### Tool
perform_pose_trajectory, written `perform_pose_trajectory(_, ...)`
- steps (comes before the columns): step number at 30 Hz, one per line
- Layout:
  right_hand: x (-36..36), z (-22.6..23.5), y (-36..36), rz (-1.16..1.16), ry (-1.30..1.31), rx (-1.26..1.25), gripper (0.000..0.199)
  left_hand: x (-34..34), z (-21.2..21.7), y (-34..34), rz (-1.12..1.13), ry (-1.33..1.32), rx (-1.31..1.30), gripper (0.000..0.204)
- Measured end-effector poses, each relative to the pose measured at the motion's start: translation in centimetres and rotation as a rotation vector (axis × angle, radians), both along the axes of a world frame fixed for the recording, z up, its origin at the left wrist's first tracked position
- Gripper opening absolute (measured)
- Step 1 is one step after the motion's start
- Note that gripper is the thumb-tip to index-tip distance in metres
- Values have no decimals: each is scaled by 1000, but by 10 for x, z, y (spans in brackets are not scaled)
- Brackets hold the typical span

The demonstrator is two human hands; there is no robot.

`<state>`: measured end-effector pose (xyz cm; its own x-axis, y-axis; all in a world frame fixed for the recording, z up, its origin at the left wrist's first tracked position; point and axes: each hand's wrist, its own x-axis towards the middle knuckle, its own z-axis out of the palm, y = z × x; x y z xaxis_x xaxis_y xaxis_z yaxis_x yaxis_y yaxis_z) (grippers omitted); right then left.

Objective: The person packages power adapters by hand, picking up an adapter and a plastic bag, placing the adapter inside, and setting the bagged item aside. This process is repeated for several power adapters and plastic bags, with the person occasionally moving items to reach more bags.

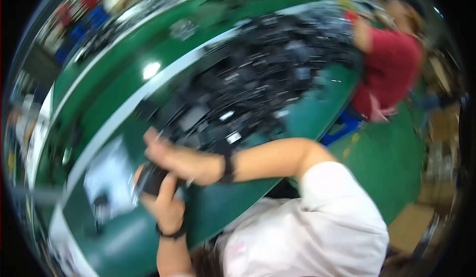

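A dark, box-like black object [151,179] is in my left hand [166,208], whose thumb and fingers wrap round it over the green table [213,210]. Its exact kind is lost in the blur. My right hand [181,162] reaches in from the right and lies across the object's upper side, touching or just above it. That hand's fingers are smeared by motion, and whether they grip anything cannot be told. Black bands circle both wrists. Beyond my hands spreads a large heap of black and dark grey parts [258,74], too blurred to name.
Left of my hands lies a pale sheet or bag [110,175], with a small dark item [101,211] beside it. A light rail [124,111] divides my table from a green surface [94,121]. A person in red [394,71] works at the far right, near cardboard boxes [409,227].
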<state>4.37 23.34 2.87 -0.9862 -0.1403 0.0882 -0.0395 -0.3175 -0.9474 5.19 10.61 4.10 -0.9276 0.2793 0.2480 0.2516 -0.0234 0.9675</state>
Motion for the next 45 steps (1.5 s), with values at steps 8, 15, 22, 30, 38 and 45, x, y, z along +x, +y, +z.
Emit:
perform_pose_trajectory(8,-2,20,0,125,-27,225,78,-4,-20,-16,-52,-222,327,36)
perform_pose_trajectory(15,-1,9,-10,114,-37,25,76,-14,-23,-21,-83,-427,480,39)
perform_pose_trajectory(22,1,-6,-24,-57,-245,-560,71,-51,9,-49,6,-412,785,35)
perform_pose_trajectory(30,8,-20,-42,286,-156,-764,39,-18,-2,-39,-153,-431,794,51)
perform_pose_trajectory(38,11,9,-27,-36,-502,-580,64,-6,6,-18,-57,-252,671,47)
perform_pose_trajectory(45,2,7,-7,27,-415,-553,72,3,-4,-20,-2,-58,288,46)
